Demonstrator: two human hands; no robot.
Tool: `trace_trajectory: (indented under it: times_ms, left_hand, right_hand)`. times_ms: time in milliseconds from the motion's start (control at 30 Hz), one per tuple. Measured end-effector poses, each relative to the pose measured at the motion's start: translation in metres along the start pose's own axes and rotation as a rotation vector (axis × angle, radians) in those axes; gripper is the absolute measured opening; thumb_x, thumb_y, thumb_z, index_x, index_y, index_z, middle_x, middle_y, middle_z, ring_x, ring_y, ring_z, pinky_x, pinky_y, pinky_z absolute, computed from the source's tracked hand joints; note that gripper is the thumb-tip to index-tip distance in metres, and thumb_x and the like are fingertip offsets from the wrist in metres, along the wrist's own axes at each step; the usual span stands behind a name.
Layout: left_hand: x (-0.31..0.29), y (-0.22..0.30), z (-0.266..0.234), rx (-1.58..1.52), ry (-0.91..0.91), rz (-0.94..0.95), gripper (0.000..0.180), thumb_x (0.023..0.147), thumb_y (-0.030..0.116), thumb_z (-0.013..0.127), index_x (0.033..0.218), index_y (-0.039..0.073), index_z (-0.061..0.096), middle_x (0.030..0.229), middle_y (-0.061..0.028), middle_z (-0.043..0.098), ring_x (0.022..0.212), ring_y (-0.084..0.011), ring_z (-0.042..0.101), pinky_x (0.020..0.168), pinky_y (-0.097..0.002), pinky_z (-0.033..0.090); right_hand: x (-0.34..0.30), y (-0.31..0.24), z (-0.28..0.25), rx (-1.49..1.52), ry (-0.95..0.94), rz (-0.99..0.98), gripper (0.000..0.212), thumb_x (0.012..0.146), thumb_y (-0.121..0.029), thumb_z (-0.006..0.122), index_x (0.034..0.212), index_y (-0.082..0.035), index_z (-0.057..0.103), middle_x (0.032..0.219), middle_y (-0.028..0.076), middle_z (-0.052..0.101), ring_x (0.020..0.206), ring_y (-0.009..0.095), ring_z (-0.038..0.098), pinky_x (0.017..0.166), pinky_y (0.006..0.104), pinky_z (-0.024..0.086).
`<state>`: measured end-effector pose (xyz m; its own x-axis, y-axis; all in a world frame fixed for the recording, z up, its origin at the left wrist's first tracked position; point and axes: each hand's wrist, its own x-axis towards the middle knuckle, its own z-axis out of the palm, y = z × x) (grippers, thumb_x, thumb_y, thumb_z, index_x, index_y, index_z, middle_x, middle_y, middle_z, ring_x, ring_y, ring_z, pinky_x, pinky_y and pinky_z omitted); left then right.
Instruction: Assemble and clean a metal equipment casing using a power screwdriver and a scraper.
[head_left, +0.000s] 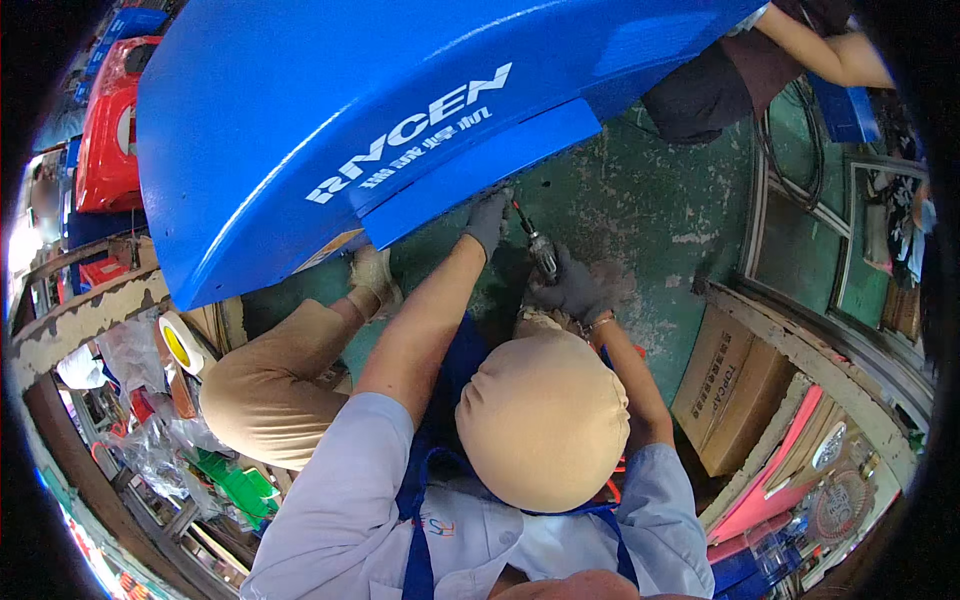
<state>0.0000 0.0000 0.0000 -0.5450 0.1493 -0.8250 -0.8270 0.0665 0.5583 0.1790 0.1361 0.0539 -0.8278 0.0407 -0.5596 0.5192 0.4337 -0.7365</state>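
A large blue machine cover (300,110) with white lettering fills the upper middle, with a narrower blue panel (480,180) along its lower edge. My left hand (488,222), in a dark grey glove, reaches up to that edge with its fingers bent together; what they hold is too small to make out. In my right hand (574,286), also gloved, is a power screwdriver (541,250), gripped around its body. Its thin, red-tipped bit points up and left, close to the left fingertips.
My bent knees (545,420) flank the work over the worn green floor (650,240). Another person's arm (815,50) touches the cover at upper right. A cardboard box (725,390) stands right, a tape roll (180,343) left, a red machine cover (110,130) beyond.
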Motion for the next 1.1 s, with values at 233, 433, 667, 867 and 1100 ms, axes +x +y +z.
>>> trace_trajectory:
  times_ms: [233,433,667,867,1100]
  left_hand:
    - [0.037,-0.017,-0.014,0.104,0.097,0.176,0.027,0.087,0.039,0.075,0.079,0.016,0.064,0.067,0.0013,0.052,0.053,-0.0114,0.043,0.047,-0.0311,0.034]
    - [0.041,-0.014,-0.021,0.138,0.211,0.250,0.031,0.085,0.035,0.074,0.102,0.010,0.066,0.102,-0.0079,0.063,0.087,-0.0249,0.057,0.076,-0.0400,0.045]
    - [0.001,0.004,0.029,0.379,0.616,0.402,0.047,0.076,0.021,0.084,0.114,0.002,0.064,0.118,-0.0119,0.065,0.105,-0.0273,0.060,0.091,-0.0446,0.048]
    - [-0.026,0.019,0.032,0.016,0.419,0.238,0.045,0.079,0.017,0.082,0.116,0.002,0.063,0.122,-0.0121,0.064,0.105,-0.0273,0.059,0.095,-0.0421,0.047]
    - [0.076,-0.065,0.004,0.489,0.193,0.405,0.037,0.090,0.033,0.069,0.113,0.006,0.064,0.117,-0.0106,0.064,0.099,-0.0288,0.059,0.088,-0.0415,0.048]
  right_hand:
    - [0.015,-0.002,0.004,0.057,0.008,-0.007,0.100,0.070,-0.046,0.080,0.145,-0.001,0.034,0.111,0.027,0.066,0.101,0.045,0.065,0.084,0.0489,0.052]
    - [0.015,-0.026,0.003,0.178,0.022,-0.050,0.090,0.071,-0.042,0.081,0.140,0.002,0.044,0.111,0.020,0.068,0.100,0.028,0.067,0.086,0.0402,0.052]
    - [0.018,0.008,0.021,0.087,0.120,-0.092,0.094,0.070,-0.047,0.077,0.145,-0.005,0.039,0.110,0.028,0.066,0.100,0.041,0.066,0.081,0.0462,0.053]
    - [0.025,0.001,0.024,-0.252,0.134,0.020,0.103,0.071,-0.050,0.077,0.149,-0.003,0.028,0.104,0.027,0.067,0.085,0.045,0.067,0.071,0.0520,0.053]
    - [0.014,0.017,0.014,-0.095,0.089,0.077,0.097,0.075,-0.048,0.075,0.148,-0.002,0.029,0.103,0.027,0.068,0.088,0.045,0.067,0.074,0.0512,0.053]
